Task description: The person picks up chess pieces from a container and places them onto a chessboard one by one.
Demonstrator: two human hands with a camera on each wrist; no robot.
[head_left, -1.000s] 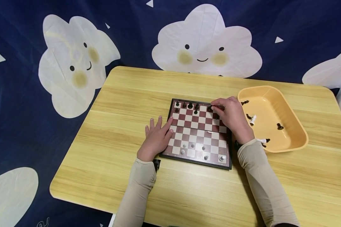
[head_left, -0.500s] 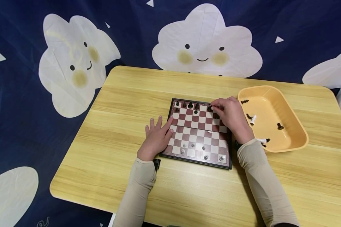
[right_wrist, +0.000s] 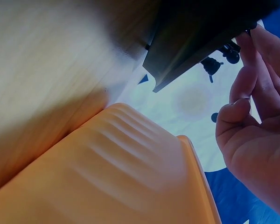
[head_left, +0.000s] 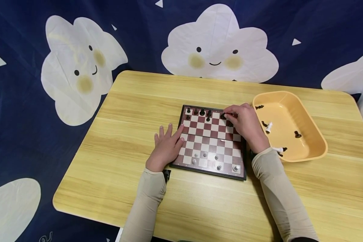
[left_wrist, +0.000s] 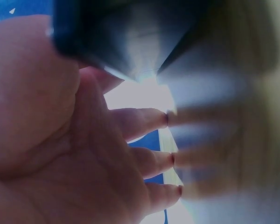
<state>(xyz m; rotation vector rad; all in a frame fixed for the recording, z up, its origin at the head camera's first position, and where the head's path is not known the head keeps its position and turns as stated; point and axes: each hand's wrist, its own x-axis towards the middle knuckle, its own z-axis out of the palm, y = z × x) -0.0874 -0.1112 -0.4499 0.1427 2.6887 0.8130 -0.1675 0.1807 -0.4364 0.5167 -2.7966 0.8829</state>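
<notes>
Tbl (head_left: 115,144), blk chess pc (head_left: 222,116), in R hand (head_left: 245,122)

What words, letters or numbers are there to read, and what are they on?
No words, brands or numbers are readable.
Chessboard: tiny border marks, too small to read.
Cloud-patterned cloth: a loopy outline, lower left; I can't tell if it's writing.

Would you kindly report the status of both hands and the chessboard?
Left hand on left edge of chessboard; right hand pinching black piece; tray alongside, nothing blocking.
</notes>
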